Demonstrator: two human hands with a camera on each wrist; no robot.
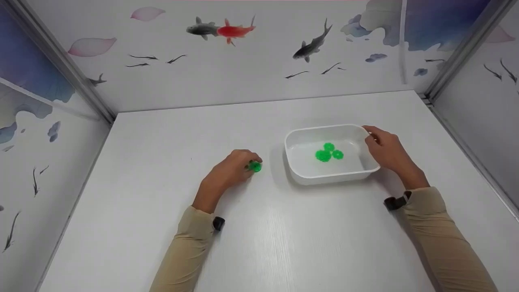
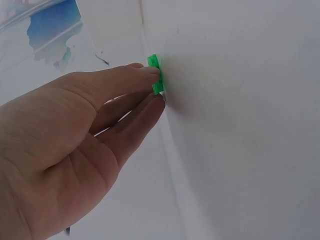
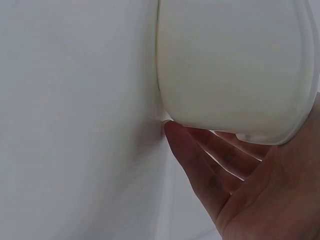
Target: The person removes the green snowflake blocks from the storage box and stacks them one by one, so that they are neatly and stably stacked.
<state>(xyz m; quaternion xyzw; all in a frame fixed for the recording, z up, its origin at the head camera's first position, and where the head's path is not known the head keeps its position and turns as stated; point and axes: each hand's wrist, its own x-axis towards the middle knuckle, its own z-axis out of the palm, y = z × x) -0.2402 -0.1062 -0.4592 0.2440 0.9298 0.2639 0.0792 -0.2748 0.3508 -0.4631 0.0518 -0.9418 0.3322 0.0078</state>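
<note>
White walls (image 1: 243,69), printed with fish and petals, behind and beside. White table (image 1: 259,239), faintly grained. One white container (image 1: 302,156), smooth, rounded-rectangular, between the hands; we note the right hand (image 1: 385,148) gripping its right end. Left hand (image 1: 233,168), left of the container and apart, thumb and fingertips pinching. Green pieces (image 1: 323,155), scalloped, clustered inside the container. Held green piece (image 1: 255,166), in that pinch, close to the table; whether touching, we cannot tell. The container's wall stands between it and the cluster.
</note>
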